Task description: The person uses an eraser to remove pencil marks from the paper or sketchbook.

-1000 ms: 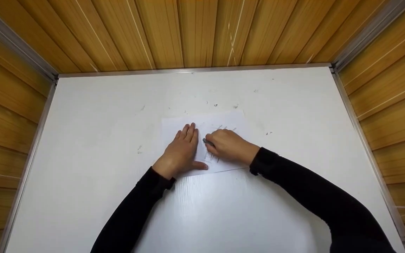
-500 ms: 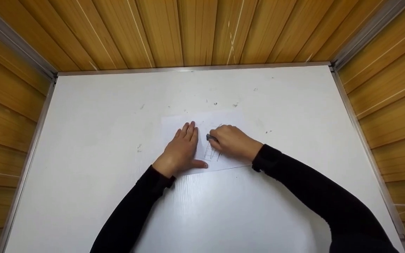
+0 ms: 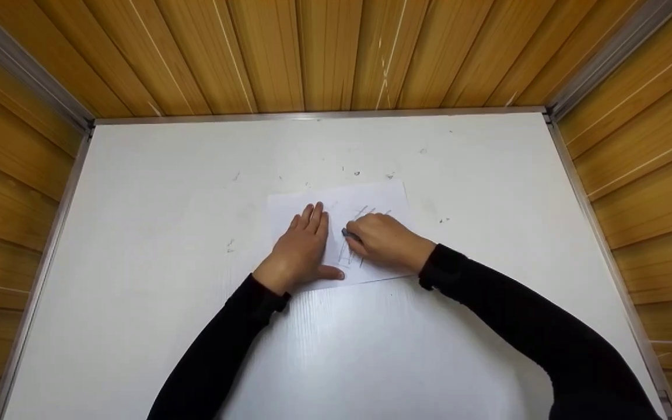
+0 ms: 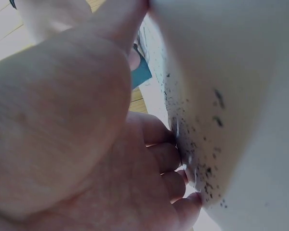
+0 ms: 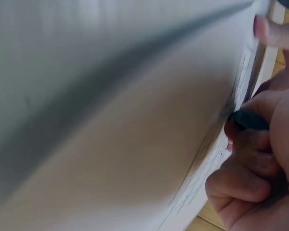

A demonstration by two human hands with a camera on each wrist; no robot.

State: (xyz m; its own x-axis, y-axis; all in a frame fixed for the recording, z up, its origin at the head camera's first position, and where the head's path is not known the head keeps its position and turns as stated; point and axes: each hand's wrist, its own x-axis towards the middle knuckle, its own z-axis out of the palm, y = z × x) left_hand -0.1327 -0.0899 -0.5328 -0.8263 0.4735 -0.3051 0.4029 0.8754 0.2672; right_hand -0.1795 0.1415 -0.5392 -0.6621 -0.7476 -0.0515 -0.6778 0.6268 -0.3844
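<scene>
A sheet of white paper (image 3: 282, 209) with pencil lines (image 3: 345, 254) on its right half lies on the white table. My left hand (image 3: 301, 251) rests flat on the sheet, fingers extended and thumb out to the side. Just right of it, my right hand (image 3: 385, 240) grips a small dark green-grey eraser (image 3: 346, 233) against the paper. In the left wrist view the flat end of the eraser (image 4: 142, 73) shows beyond the thumb, and dark crumbs (image 4: 209, 173) dot the paper. Curled fingers hide most of the eraser (image 5: 249, 119) in the right wrist view.
Small dark crumbs (image 3: 357, 173) are scattered on the table (image 3: 167, 175) around the sheet. Wood-patterned panels (image 3: 324, 55) in metal frames stand along the back and both sides.
My right hand has rubbed back and forth over the lines with the eraser, and is slightly further right than a second ago. The left hand stays in place on the paper.
</scene>
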